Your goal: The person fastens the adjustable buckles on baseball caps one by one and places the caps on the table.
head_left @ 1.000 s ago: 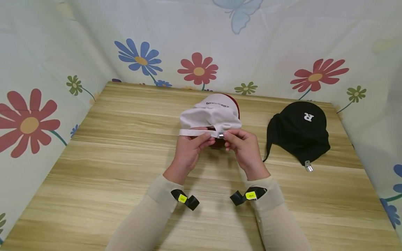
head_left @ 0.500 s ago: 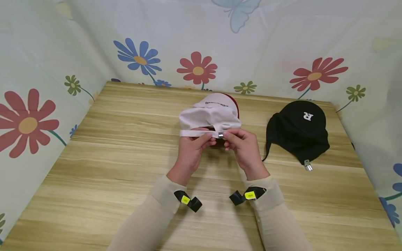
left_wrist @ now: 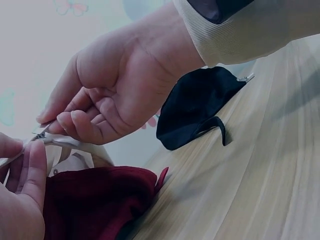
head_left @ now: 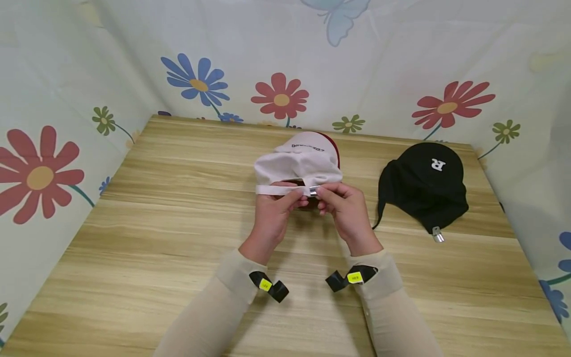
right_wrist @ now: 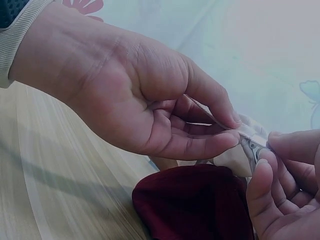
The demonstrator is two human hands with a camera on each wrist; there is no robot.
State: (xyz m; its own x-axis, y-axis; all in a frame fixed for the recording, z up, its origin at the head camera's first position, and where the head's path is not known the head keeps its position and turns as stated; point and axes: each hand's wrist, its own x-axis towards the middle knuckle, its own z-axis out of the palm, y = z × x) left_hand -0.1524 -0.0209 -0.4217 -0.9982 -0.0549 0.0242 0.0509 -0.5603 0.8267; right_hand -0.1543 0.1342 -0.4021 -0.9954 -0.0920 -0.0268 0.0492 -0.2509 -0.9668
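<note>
A white cap (head_left: 299, 166) with a dark red brim stands on the table, its back strap facing me. My left hand (head_left: 271, 218) pinches the white strap (head_left: 278, 190) between thumb and fingers. The thumb and forefinger of my right hand (head_left: 350, 213) pinch the strap's silver metal buckle (head_left: 314, 191), just right of the left fingertips. Seen from the right wrist, the buckle (right_wrist: 256, 144) sits between both hands' fingertips. Below them, the left wrist view shows the cap's dark red underside (left_wrist: 102, 200). Part of the strap is hidden by my fingers.
To the right lies a black cap (head_left: 421, 183) with a white letter R; its metal buckle (head_left: 438, 235) hangs toward me and a loose strap (head_left: 380, 213) trails on its left. Flower-patterned cloth walls (head_left: 374, 64) border the wooden table (head_left: 178, 223) at the back and sides.
My left wrist has shifted slightly to the right while its fingers keep their pinch on the strap. The right hand and both caps stay nearly where they were.
</note>
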